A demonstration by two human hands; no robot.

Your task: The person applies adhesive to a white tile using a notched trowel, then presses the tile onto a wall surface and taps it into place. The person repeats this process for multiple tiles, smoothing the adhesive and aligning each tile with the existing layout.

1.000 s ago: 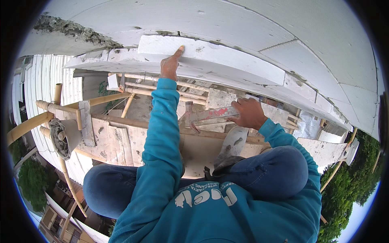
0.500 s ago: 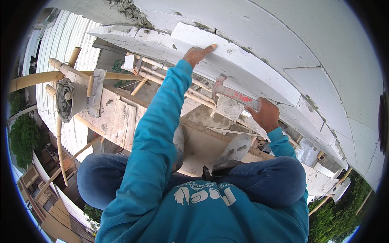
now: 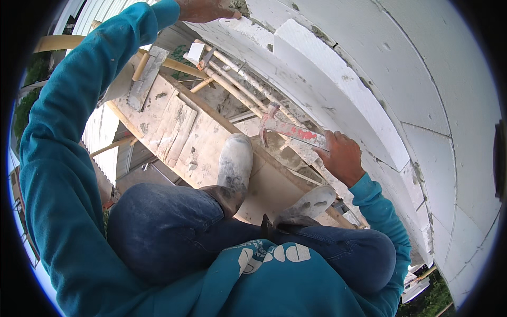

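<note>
My right hand (image 3: 343, 157) grips a claw hammer (image 3: 296, 131) near its head end of the handle; the metal is worn, with red paint. The hammer hangs in the air over the plank walkway, beside the wall. My left hand (image 3: 208, 9) is stretched far up to the top left, fingers extended along the wall's ledge by a lump of grey mortar (image 3: 240, 7); the picture's edge cuts part of it off. Between the hands, a long white block (image 3: 338, 87) lies along the wall ledge, with neither hand on it.
A wall of large white blocks (image 3: 422, 68) rises on the right. My boots (image 3: 235, 161) stand on a plank platform (image 3: 174, 127) with bamboo poles (image 3: 237, 87) beyond. A flat grey trowel (image 3: 147, 79) and a bucket (image 3: 117, 84), partly behind my left arm, sit at left.
My left hand has left the white block and reached farther up and left along the ledge. My right hand still holds the hammer. The view has tilted and shifted.
</note>
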